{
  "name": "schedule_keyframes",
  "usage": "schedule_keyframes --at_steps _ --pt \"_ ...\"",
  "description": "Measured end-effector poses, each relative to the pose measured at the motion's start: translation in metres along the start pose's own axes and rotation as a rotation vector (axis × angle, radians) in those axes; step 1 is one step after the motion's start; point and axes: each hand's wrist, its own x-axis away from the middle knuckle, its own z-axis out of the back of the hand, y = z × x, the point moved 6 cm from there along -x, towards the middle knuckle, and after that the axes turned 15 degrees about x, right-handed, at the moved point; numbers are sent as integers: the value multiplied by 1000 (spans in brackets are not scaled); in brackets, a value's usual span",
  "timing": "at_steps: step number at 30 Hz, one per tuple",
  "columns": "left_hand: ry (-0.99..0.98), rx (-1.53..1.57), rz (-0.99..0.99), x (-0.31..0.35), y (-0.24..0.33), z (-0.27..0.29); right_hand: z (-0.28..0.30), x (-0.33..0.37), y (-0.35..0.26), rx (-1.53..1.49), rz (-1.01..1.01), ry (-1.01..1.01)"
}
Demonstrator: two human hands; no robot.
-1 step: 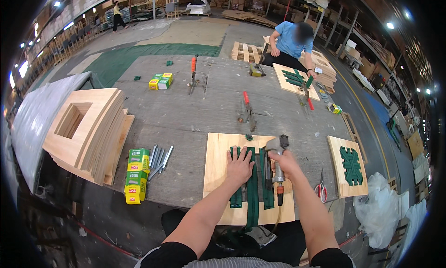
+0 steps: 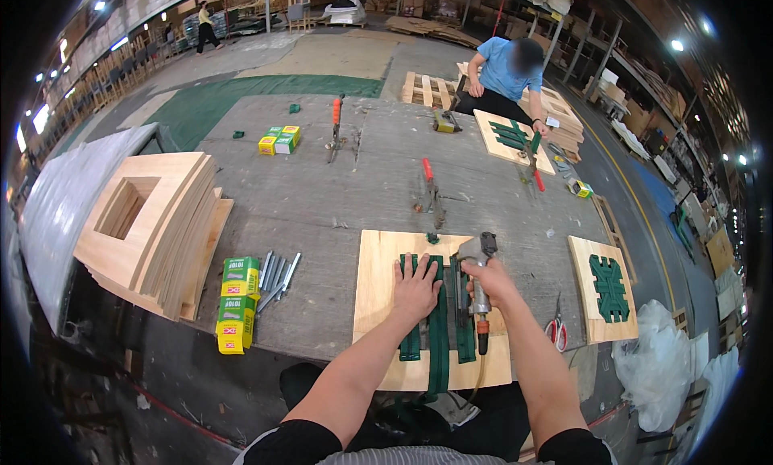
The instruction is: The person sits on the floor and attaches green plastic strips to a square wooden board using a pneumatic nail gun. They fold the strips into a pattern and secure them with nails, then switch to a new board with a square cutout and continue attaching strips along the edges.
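Note:
A pale wooden panel (image 2: 374,304) lies before me at the table's front edge, with dark green webbing straps (image 2: 437,344) running lengthwise over it. My left hand (image 2: 416,289) rests flat on the straps with fingers spread. My right hand (image 2: 496,281) is closed around the grip of a pneumatic staple gun (image 2: 481,297). The gun stands over the rightmost strap, with its hose trailing toward me. Whether its nose touches the strap cannot be made out. Red-handled scissors (image 2: 556,331) lie to the right of the panel.
Wooden frames (image 2: 149,223) are stacked at left, near staple boxes (image 2: 236,308) and metal staple strips (image 2: 278,280). Toggle clamps (image 2: 429,193) rise mid-table. A panel with woven straps (image 2: 608,288) lies right. Across the table, a person in blue (image 2: 515,70) handles another strapped panel.
The staple gun and my right hand have shifted very slightly left. My left hand stays on the straps.

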Motion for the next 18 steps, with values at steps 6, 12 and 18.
schedule_keyframes --at_steps 6,12,18 --pt "27 16 -2 -8 -3 4 -23 -30 -14 94 -8 -26" --pt "-5 40 17 -9 -4 0 -32 -41 -10 146 -29 -35" --pt "7 42 57 -9 -8 2 -41 -41 -13 167 -23 -24"
